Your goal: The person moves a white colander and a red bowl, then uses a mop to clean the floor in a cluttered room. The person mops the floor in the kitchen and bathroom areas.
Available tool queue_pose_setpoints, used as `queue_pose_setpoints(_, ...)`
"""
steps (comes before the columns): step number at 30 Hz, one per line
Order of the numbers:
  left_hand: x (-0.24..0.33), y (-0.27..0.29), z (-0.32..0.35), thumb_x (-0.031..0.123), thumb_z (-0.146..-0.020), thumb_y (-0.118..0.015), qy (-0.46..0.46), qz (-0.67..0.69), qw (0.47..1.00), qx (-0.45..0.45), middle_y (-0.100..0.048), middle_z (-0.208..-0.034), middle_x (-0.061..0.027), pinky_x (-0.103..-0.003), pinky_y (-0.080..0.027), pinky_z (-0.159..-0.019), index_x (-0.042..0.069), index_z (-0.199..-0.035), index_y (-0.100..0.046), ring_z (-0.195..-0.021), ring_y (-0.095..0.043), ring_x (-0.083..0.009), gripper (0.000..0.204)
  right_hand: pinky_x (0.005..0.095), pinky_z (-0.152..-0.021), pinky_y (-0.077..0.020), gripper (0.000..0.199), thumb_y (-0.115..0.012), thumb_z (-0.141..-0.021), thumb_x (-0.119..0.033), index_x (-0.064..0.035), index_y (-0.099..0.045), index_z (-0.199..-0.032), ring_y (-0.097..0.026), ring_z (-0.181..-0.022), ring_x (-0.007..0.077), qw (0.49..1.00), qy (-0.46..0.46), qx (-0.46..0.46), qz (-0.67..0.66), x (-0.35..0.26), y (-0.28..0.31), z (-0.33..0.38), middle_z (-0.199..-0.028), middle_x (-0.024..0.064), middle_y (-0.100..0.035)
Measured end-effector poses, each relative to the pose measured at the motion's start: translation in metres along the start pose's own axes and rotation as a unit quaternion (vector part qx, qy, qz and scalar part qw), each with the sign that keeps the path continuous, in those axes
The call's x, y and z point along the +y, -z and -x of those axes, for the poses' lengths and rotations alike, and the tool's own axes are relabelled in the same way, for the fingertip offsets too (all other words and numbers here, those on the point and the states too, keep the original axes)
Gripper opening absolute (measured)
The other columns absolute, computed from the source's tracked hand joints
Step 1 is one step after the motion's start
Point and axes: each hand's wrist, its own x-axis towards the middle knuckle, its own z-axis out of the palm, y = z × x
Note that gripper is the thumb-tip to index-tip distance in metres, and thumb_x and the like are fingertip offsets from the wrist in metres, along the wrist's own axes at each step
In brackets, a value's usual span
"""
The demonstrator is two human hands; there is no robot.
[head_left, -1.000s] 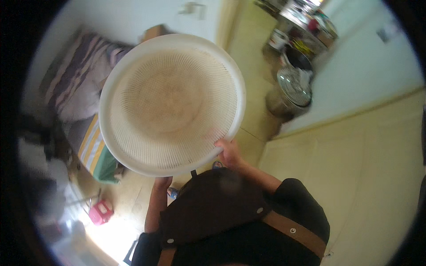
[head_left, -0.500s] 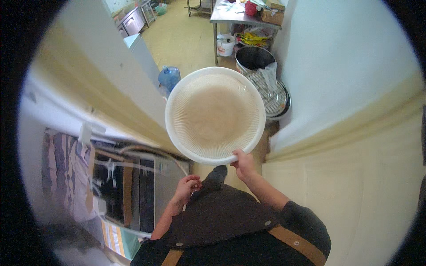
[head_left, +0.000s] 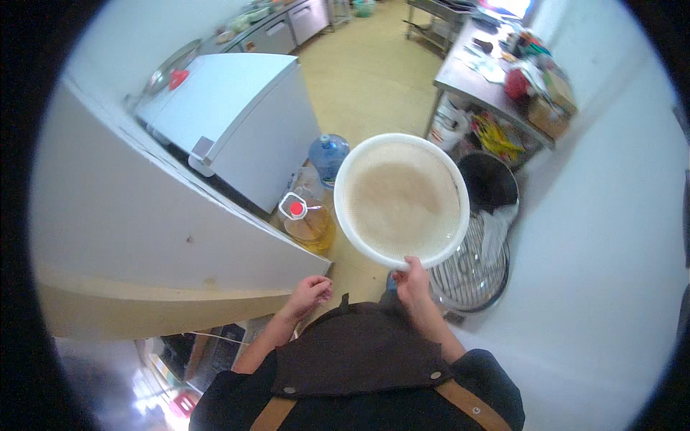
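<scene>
My right hand grips the near rim of a round white plastic colander, with the thumb over the edge. The colander is held out in front of me, its inside facing up toward me. Its middle looks beige-brown; I cannot tell whether that is contents or the bottom itself. To the left, my left hand hangs apart from the colander with its fingers curled in, and nothing shows in it.
A white chest freezer, an oil jug with a red cap and a blue water bottle stand left. Right are a cluttered metal table, a black bin and a round rack by the wall.
I have moved forward past the wall opening, and the freezer and oil jug have come into full view. The colander has shifted right in the picture, still in my right hand.
</scene>
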Motion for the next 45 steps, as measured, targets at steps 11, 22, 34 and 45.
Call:
queue_pose_setpoints(11, 0.079, -0.088, -0.109, 0.017, -0.1, -0.062, -0.05, 0.107, 0.988, 0.098, -0.068, -0.102, -0.0077, -0.03, -0.053, -0.075, 0.003, -0.123, -0.06, -0.088, -0.066, -0.0173, 0.027, 0.0346, -0.059, -0.0494, 0.027, -0.062, -0.094, -0.017, -0.0044, -0.053, -0.116, -0.059, -0.074, 0.0201, 0.976, -0.112, -0.104, 0.157, -0.12, -0.101, -0.131, -0.093, 0.0079, -0.062)
queue_pose_setpoints(22, 0.213, -0.113, -0.295, 0.02, -0.096, -0.065, -0.07, 0.185, 0.98, 0.015, -0.066, -0.12, -0.0074, -0.035, -0.053, -0.087, 0.006, -0.136, -0.051, -0.107, -0.064, -0.0193, 0.044, 0.0359, -0.059, -0.0536, 0.03, -0.063, -0.091, -0.011, 0.0036, -0.056, -0.116, -0.064, -0.08, 0.0238, 0.939, -0.047, -0.136, 0.312, -0.202, -0.205, -0.283, -0.1, 0.0121, -0.065)
queue_pose_setpoints(34, 0.455, -0.096, -0.527, 0.025, -0.101, -0.061, -0.117, 0.151, 0.981, 0.023, -0.068, -0.116, -0.0068, -0.033, -0.055, -0.081, 0.005, -0.133, -0.055, -0.098, -0.066, -0.0164, 0.038, 0.036, -0.059, -0.0527, 0.04, -0.061, -0.091, -0.012, -0.0014, -0.049, -0.129, -0.064, -0.081, 0.0237, 0.946, 0.006, -0.156, 0.283, -0.308, -0.413, -0.496, -0.108, 0.0108, -0.063)
queue_pose_setpoints(45, 0.649, -0.067, -0.774, 0.034, -0.102, -0.061, -0.092, 0.214, 0.972, 0.023, -0.068, -0.112, -0.0048, -0.034, -0.055, -0.08, 0.009, -0.13, -0.054, -0.094, -0.066, -0.0149, 0.039, 0.0368, -0.057, -0.0529, 0.04, -0.061, -0.089, -0.01, -0.0005, -0.049, -0.127, -0.065, -0.079, 0.0244, 0.942, -0.021, -0.109, 0.317, -0.369, -0.609, -0.741, -0.105, 0.0127, -0.063)
